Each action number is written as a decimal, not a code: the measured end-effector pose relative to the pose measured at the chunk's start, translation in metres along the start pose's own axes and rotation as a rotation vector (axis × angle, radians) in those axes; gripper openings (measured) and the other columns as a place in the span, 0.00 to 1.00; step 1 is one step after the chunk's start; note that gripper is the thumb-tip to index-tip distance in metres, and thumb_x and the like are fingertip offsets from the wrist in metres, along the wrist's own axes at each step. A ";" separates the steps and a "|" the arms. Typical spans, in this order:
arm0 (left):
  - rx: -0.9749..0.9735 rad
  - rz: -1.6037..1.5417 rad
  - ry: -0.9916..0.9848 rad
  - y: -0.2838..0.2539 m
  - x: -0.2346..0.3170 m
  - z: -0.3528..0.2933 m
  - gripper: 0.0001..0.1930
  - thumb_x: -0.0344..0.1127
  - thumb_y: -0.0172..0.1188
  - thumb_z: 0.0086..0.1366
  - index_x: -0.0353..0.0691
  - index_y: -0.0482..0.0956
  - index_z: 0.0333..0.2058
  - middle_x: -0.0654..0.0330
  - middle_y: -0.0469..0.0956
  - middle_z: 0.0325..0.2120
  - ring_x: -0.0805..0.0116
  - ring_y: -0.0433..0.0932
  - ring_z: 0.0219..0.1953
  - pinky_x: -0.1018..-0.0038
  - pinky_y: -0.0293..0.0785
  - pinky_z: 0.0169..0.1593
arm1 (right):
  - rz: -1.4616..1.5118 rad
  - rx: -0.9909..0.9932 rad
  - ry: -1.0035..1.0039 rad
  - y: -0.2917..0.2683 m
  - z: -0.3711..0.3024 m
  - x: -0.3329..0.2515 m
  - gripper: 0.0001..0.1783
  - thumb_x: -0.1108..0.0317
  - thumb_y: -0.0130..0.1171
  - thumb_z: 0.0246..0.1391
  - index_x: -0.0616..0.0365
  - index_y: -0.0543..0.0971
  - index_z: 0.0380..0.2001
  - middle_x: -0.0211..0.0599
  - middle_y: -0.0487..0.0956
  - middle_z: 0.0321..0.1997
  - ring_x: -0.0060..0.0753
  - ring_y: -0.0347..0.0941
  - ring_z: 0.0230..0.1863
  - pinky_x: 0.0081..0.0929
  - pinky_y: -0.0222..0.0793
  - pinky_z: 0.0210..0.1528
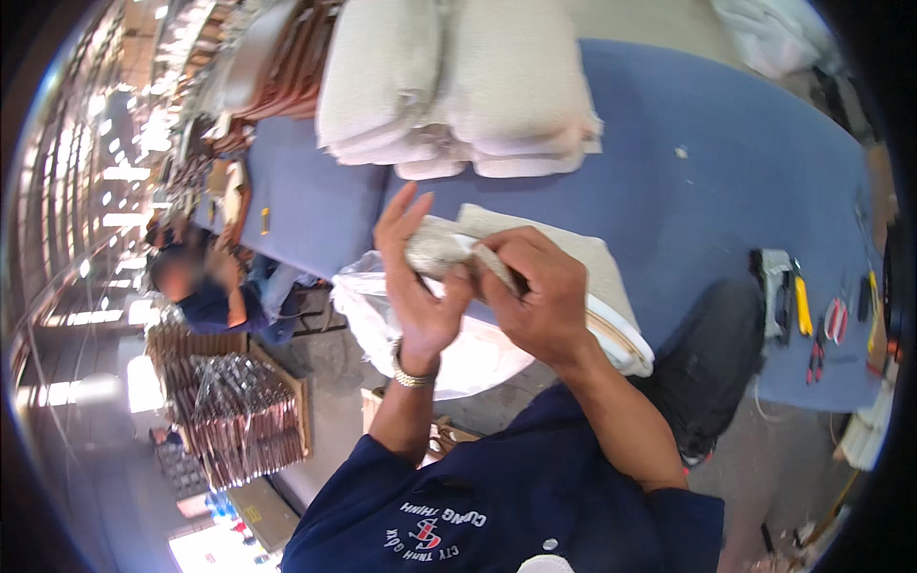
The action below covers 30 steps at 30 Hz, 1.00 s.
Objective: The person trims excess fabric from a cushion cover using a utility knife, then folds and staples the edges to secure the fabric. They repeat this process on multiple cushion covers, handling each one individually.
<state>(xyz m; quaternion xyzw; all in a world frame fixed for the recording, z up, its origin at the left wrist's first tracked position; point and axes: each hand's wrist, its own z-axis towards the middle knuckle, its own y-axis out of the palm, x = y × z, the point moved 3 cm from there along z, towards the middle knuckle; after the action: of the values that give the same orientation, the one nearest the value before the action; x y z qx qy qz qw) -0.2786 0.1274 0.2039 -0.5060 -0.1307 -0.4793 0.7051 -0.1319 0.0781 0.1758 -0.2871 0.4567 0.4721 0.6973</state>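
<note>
Navy shirt (583, 458) lies nearest; I see right hand (543, 294) pinching beige cloth (435, 246), left hand (418, 310) half open against it. Probably shaping step; next calls for careful tucking.

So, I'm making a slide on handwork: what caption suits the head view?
Left hand and right hand handling beige fabric at a blue table, stacked beige pads beyond.

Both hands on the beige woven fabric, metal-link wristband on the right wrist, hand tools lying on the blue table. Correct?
Wrong wrist: the head view shows the metal-link wristband on the left one. The rest stands: left hand and right hand on the beige woven fabric, hand tools lying on the blue table.
</note>
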 end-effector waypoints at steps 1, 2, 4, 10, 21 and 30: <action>0.012 -0.024 0.000 0.004 -0.002 -0.002 0.34 0.37 0.61 0.53 0.30 0.72 0.59 0.41 0.69 0.63 0.45 0.64 0.67 0.54 0.56 0.71 | -0.002 -0.003 -0.023 -0.003 0.000 0.003 0.04 0.74 0.67 0.54 0.64 0.82 0.30 0.42 0.85 0.37 0.32 0.79 0.27 0.26 0.71 0.28; 0.008 0.061 0.085 0.004 -0.013 -0.002 0.32 0.37 0.61 0.54 0.30 0.73 0.59 0.43 0.72 0.60 0.46 0.66 0.67 0.54 0.57 0.71 | 0.030 -0.018 -0.047 -0.005 -0.001 0.007 0.05 0.73 0.67 0.55 0.64 0.83 0.32 0.43 0.85 0.38 0.32 0.79 0.27 0.26 0.71 0.28; 0.082 -0.068 -0.082 0.002 -0.029 -0.007 0.28 0.33 0.59 0.57 0.29 0.75 0.57 0.45 0.74 0.59 0.50 0.69 0.66 0.56 0.59 0.71 | 0.080 -0.079 -0.047 -0.024 -0.005 0.014 0.08 0.69 0.66 0.59 0.63 0.84 0.39 0.43 0.85 0.41 0.33 0.80 0.33 0.27 0.75 0.36; 0.203 -0.180 -0.245 -0.025 -0.069 -0.017 0.22 0.32 0.49 0.66 0.24 0.75 0.54 0.45 0.76 0.52 0.57 0.74 0.54 0.64 0.67 0.63 | -0.219 0.129 0.654 -0.179 -0.104 0.119 0.18 0.57 0.53 0.72 0.59 0.80 0.54 0.34 0.82 0.48 0.22 0.77 0.47 0.25 0.76 0.45; 0.508 -0.385 -0.568 -0.083 -0.152 -0.114 0.17 0.35 0.50 0.71 0.29 0.77 0.51 0.52 0.77 0.47 0.62 0.75 0.52 0.65 0.72 0.58 | 0.255 0.086 1.205 -0.131 -0.177 0.159 0.40 0.35 0.35 0.73 0.62 0.81 0.52 0.40 0.83 0.36 0.27 0.77 0.24 0.29 0.77 0.26; -0.138 -0.206 -0.739 0.017 -0.077 -0.210 0.17 0.40 0.49 0.76 0.34 0.82 0.48 0.57 0.79 0.42 0.64 0.79 0.43 0.67 0.77 0.49 | -0.150 0.390 0.776 -0.254 -0.109 0.123 0.26 0.44 0.50 0.71 0.57 0.82 0.48 0.34 0.81 0.32 0.22 0.75 0.24 0.26 0.73 0.27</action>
<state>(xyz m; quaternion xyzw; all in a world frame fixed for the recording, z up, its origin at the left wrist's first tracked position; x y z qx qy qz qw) -0.3678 -0.0065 0.0469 -0.6750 -0.3935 -0.3404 0.5231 0.0784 -0.0627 0.0105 -0.3386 0.7433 0.1823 0.5474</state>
